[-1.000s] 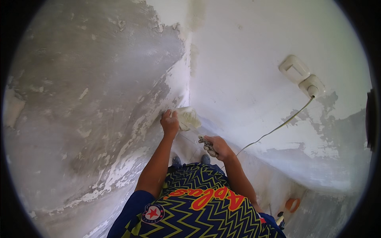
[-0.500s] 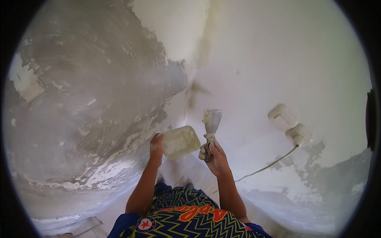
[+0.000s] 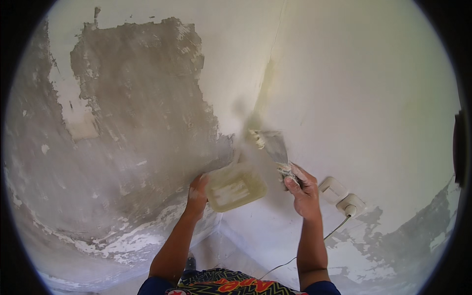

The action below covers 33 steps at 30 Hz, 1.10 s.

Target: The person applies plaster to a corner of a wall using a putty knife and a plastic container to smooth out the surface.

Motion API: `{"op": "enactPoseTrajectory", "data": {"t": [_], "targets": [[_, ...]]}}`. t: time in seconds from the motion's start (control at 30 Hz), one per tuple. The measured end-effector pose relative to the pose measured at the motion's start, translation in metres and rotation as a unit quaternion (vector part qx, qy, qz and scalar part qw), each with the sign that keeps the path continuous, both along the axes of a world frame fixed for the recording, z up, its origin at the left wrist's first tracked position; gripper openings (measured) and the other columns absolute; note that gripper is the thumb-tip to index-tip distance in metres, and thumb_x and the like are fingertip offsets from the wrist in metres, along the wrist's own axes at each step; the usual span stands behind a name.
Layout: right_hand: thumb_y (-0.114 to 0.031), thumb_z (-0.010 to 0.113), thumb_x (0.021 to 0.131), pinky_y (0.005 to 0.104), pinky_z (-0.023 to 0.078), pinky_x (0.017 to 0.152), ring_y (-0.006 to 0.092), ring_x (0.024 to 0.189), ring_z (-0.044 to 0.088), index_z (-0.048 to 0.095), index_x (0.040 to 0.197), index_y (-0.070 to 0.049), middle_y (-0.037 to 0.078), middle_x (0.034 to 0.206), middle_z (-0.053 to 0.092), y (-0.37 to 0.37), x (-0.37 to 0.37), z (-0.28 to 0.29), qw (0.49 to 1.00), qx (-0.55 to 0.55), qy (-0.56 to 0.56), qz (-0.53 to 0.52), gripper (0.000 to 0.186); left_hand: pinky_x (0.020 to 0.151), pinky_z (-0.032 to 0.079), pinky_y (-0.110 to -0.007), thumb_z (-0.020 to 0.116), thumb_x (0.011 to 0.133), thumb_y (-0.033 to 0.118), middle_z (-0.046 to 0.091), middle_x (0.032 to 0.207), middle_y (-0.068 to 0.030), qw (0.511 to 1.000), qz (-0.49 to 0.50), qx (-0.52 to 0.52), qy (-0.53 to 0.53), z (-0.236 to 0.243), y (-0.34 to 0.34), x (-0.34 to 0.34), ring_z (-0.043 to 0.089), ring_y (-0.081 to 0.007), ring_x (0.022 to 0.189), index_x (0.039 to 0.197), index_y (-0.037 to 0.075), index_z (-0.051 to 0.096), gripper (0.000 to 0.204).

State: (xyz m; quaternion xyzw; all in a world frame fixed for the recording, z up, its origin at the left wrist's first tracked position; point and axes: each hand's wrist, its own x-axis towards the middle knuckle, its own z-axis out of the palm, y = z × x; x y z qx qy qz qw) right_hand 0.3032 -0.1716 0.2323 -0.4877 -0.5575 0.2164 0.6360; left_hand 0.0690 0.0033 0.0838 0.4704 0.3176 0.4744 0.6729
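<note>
My left hand (image 3: 197, 195) grips the left side of a pale, translucent plastic tub (image 3: 255, 183) with white paste smeared inside. Its open top faces me. In my right hand (image 3: 306, 191) is a putty knife (image 3: 278, 147), held by its paste-crusted handle with the blade up and tilted left. A dab of pale filler clings to the blade's upper left corner. The blade is up and right of the tub, near the wall corner (image 3: 268, 88), where a yellowish damp-looking strip runs down. From this view I cannot tell whether the blade touches the wall.
On the left wall a large rough grey patch (image 3: 142, 88) has ragged white edges. A white switch (image 3: 334, 190) and a socket (image 3: 351, 205) with a plug sit on the right wall. Their cable (image 3: 337, 227) hangs down behind my right forearm. Another grey patch (image 3: 418, 231) lies low right.
My view has tilted up the walls. The right hand has moved right with the putty knife, away from the tub. The tub has turned, showing more of its inside.
</note>
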Motion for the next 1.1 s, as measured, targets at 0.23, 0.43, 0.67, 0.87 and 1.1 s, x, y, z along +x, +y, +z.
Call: {"op": "enactPoseTrajectory", "data": {"t": [0.23, 0.43, 0.67, 0.87, 1.1], "targets": [[-0.003, 0.08, 0.081, 0.0419, 0.048, 0.074, 0.0312, 0.086, 0.062, 0.075, 0.12, -0.006, 0.013, 0.099, 0.068, -0.023, -0.017, 0.032, 0.853, 0.075, -0.494, -0.151, 0.039, 0.094, 0.057, -0.048, 0.042, 0.105, 0.051, 0.066, 0.132, -0.012, 0.983, -0.117, -0.141, 0.001, 0.059, 0.014, 0.019, 0.066, -0.0263, 0.116, 0.142, 0.008, 0.057, 0.058], [-0.006, 0.081, 0.079, 0.0442, 0.045, 0.072, 0.03, 0.086, 0.06, 0.077, 0.113, -0.01, 0.01, 0.103, 0.065, -0.059, -0.021, -0.002, 0.786, -0.001, -0.554, -0.273, 0.034, 0.099, 0.053, -0.052, 0.041, 0.1, 0.051, 0.06, 0.133, -0.0145, 0.958, -0.193, -0.201, -0.063, 0.073, 0.035, 0.029, 0.061, -0.0338, 0.118, 0.143, 0.007, 0.053, 0.063], [-0.006, 0.08, 0.084, 0.0392, 0.047, 0.071, 0.0301, 0.083, 0.061, 0.074, 0.12, -0.004, 0.012, 0.098, 0.066, -0.097, -0.013, -0.017, 0.842, -0.07, -0.449, -0.292, 0.036, 0.098, 0.053, -0.047, 0.041, 0.099, 0.055, 0.064, 0.138, -0.0114, 0.97, -0.179, -0.164, -0.006, 0.082, 0.024, 0.042, 0.064, -0.028, 0.118, 0.147, 0.011, 0.054, 0.066], [-0.009, 0.062, 0.104, 0.0258, 0.046, 0.068, 0.0101, 0.078, 0.055, 0.065, 0.134, 0.006, 0.006, 0.097, 0.067, -0.101, -0.016, -0.021, 0.969, -0.134, -0.075, -0.191, 0.034, 0.096, 0.054, -0.052, 0.045, 0.1, 0.059, 0.063, 0.139, -0.0107, 0.984, -0.154, -0.094, 0.017, 0.071, 0.005, 0.046, 0.064, -0.0273, 0.124, 0.147, 0.012, 0.053, 0.066], [0.01, 0.07, 0.09, 0.0413, 0.053, 0.084, 0.0369, 0.096, 0.063, 0.063, 0.13, 0.005, 0.024, 0.117, 0.063, -0.063, -0.031, -0.056, 0.89, -0.03, -0.36, -0.276, 0.04, 0.097, 0.054, -0.055, 0.046, 0.1, 0.057, 0.058, 0.139, -0.0168, 0.967, -0.209, -0.144, -0.01, 0.07, -0.022, 0.049, 0.062, -0.0323, 0.121, 0.146, 0.008, 0.049, 0.067]]}}
